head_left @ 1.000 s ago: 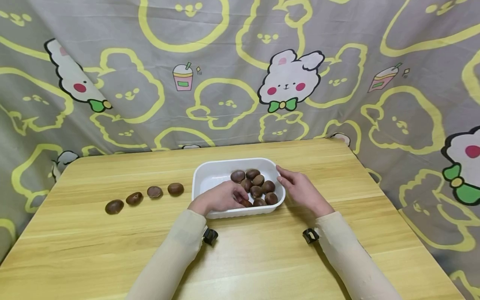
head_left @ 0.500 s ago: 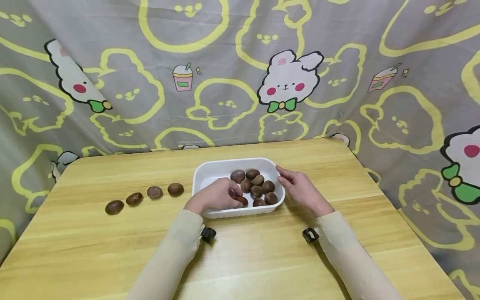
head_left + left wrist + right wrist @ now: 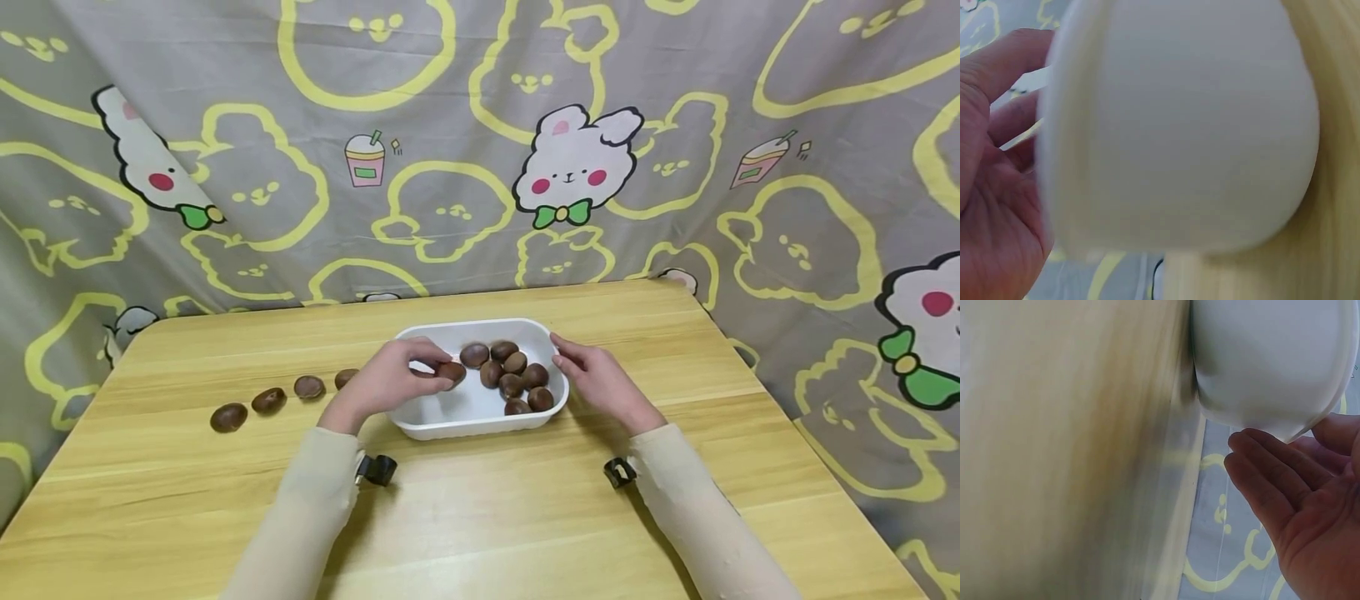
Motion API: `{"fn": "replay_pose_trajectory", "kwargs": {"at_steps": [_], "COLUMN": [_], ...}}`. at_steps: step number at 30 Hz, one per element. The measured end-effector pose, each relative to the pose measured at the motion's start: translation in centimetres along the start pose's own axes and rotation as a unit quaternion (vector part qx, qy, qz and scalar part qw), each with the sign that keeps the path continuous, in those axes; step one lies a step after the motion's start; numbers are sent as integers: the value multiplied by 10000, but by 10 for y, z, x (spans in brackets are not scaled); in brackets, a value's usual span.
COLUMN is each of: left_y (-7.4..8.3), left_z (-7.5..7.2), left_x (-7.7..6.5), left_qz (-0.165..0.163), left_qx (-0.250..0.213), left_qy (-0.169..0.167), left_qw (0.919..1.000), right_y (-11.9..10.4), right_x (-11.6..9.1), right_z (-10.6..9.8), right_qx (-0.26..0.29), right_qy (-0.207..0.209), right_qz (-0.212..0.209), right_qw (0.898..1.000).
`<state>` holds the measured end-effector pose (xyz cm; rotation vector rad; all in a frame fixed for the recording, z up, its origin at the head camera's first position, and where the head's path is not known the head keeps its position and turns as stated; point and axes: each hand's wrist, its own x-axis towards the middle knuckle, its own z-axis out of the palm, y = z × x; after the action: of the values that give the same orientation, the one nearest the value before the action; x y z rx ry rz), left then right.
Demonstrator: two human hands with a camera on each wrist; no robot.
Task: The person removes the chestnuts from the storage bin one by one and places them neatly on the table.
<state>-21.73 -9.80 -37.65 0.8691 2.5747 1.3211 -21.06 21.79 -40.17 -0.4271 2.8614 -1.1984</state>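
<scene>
In the head view, my left hand (image 3: pixel 390 379) pinches a brown chestnut (image 3: pixel 452 372) between thumb and fingers, over the left part of the white tray (image 3: pixel 450 432). Several other chestnuts (image 3: pixel 491 374) lie together in the tray's right half. My right hand (image 3: pixel 600 379) rests against the tray's right end, thumb and fingertips at the rim. The right wrist view has the right hand (image 3: pixel 1316 506) with rather straight fingers beside the tray wall (image 3: pixel 1272 362). The tray wall (image 3: pixel 1197 125) covers much of the left wrist view and hides the left fingertips.
Left of the tray, several chestnuts lie in a slanting row on the wooden table (image 3: pixel 480 517); the leftmost chestnut (image 3: pixel 228 417) sits farthest out, and my left hand partly covers the rightmost. A patterned curtain (image 3: pixel 450 167) hangs behind the table and along its sides.
My left hand has moved left and away from me across the tray, carrying a chestnut from near the front wall. My right hand has stayed at the tray's right end.
</scene>
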Motion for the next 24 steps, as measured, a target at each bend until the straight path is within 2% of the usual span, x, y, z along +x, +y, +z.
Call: {"fn": "replay_pose_trajectory", "kwargs": {"at_steps": [3, 7, 13, 18, 24], "left_y": [-1, -5, -18, -25, -33], "left_z": [-13, -32, -56, -77, -98], "left_x": [-10, -25, -51, -77, -104], "left_qz": [-91, -417, -895, -1332, -1578], "left_qx": [-232, -320, -56, 122, 574], "left_qy": [212, 493, 829, 1195, 1418], "left_qw": [9995, 9974, 9925, 9838, 9756], "right_y": [1, 2, 1, -1, 2], "right_x": [0, 0, 1, 1, 1], "right_z": [0, 0, 1, 0, 0], "right_qx": [-26, -43, -28, 27, 42], "right_qy": [5, 5, 9, -9, -25], "right_qz": [5, 7, -2, -57, 65], "right_qw": [10000, 10000, 10000, 10000, 10000]}}
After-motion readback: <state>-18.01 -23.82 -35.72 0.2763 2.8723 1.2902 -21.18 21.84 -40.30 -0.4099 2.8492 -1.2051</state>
